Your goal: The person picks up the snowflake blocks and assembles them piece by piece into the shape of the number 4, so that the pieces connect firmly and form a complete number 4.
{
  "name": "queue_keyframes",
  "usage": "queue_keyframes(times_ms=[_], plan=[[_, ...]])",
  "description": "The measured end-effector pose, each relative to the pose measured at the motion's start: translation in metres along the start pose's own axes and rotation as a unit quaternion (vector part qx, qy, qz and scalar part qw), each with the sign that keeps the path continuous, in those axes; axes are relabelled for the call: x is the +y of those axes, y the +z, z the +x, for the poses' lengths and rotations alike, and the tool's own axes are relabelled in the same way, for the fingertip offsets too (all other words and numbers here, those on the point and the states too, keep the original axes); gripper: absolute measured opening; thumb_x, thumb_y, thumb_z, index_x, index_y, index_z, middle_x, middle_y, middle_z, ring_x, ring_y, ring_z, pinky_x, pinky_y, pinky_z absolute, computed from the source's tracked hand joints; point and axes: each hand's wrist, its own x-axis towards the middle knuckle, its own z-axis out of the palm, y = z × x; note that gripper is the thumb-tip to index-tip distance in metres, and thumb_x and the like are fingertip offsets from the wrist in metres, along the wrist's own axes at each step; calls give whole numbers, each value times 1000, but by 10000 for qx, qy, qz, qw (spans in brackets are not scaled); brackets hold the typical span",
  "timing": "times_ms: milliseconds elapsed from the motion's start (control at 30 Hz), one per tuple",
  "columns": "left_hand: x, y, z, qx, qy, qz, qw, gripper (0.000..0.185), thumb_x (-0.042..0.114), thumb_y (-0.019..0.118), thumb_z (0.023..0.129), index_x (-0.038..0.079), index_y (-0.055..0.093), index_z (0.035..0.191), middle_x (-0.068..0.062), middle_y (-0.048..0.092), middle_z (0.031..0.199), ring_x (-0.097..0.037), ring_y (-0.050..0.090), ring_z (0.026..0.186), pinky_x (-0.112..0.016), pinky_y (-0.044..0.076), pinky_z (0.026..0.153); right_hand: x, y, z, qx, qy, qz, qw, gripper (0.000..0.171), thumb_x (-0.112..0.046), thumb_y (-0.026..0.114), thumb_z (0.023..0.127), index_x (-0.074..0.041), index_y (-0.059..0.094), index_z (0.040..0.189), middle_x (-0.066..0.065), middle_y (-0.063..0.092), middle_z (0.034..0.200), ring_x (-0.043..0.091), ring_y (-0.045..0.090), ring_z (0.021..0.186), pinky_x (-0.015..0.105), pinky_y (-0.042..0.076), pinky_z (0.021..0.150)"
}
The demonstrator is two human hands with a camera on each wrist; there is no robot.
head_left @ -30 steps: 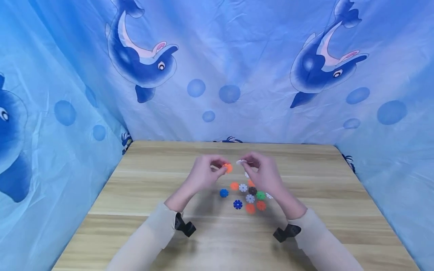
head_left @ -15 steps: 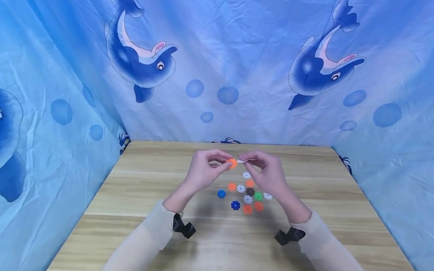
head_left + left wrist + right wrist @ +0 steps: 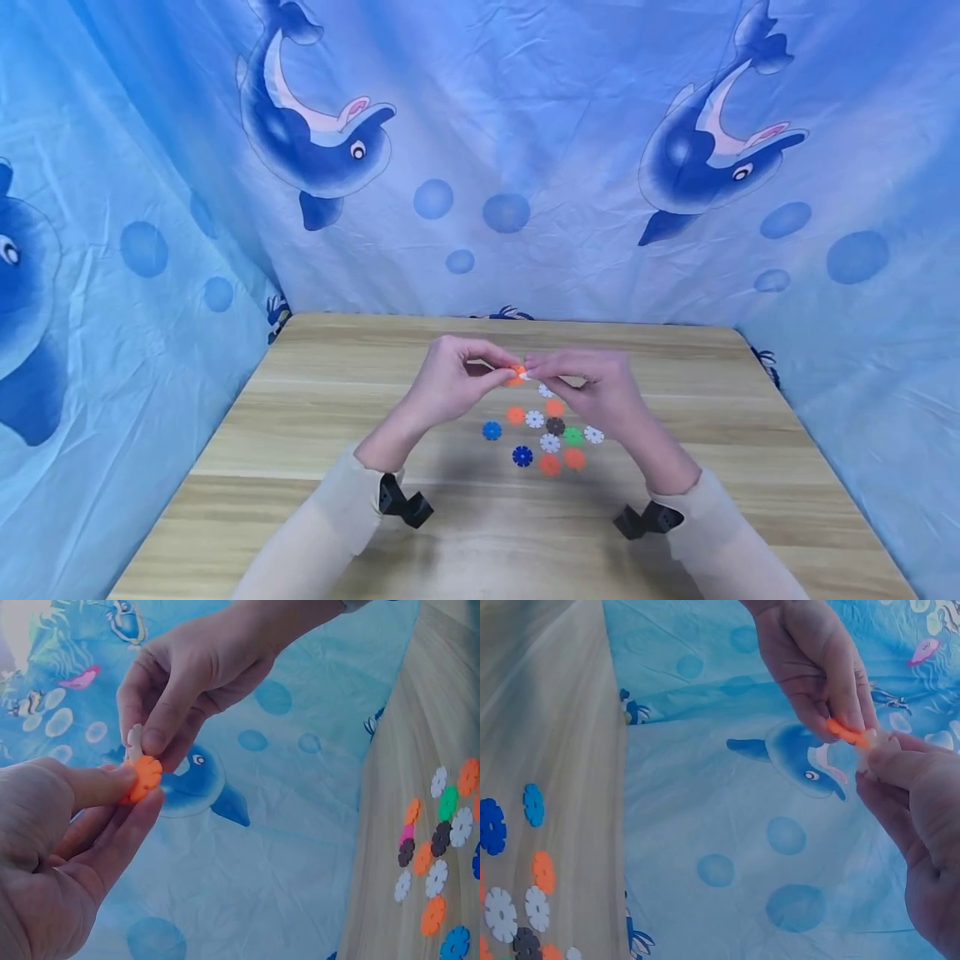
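Observation:
My left hand (image 3: 457,383) pinches an orange notched disc (image 3: 147,777) between thumb and fingers, raised above the table. Facing it, my right hand (image 3: 596,387) pinches a white notched disc (image 3: 135,740) by its edge. The two discs touch, set crosswise, their rims meeting at the notches; how deep they are pushed together is hidden by the fingertips. In the right wrist view the orange disc shows edge-on and my right thumb covers much of the white disc (image 3: 881,744).
Several loose notched discs lie below the hands: a blue disc (image 3: 491,431), a dark blue disc (image 3: 522,456), a green disc (image 3: 573,436), a brown disc (image 3: 555,426), plus orange and white ones. The wooden table (image 3: 300,400) is walled by a dolphin-print curtain (image 3: 480,125).
My right hand has come left toward my left hand and turned flatter. The white disc, apart from the orange one a second ago, now meets it. The discs on the table have stayed put.

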Motion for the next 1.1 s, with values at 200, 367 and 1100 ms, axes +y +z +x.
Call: queue_keyframes(times_ms=[200,367,1100], plan=[[1,-1,0,46,-95,-157,9998,14,13,76,87,15,77,101,-6,79,98,-13,75,87,-31,64,79,-1,1,4,233,-455,46,9987,15,-1,79,81,-9,80,94,12,80,94,23,78,90,17,60,77],[-5,-1,-1,260,-286,-366,9986,19,19,76,88,12,75,105,-9,78,99,-18,77,85,-27,64,77,2,8,6,609,-532,-150,9966,25,7,81,73,-8,80,93,12,79,95,23,77,88,19,61,82],[-3,-4,-19,828,-131,-341,9959,11,23,77,87,17,76,96,-8,78,94,-16,76,79,-26,64,76,43,80,-54,-3159,3213,-1105,8859,32,-16,72,89,-9,70,120,8,71,117,23,66,107,39,61,90]])
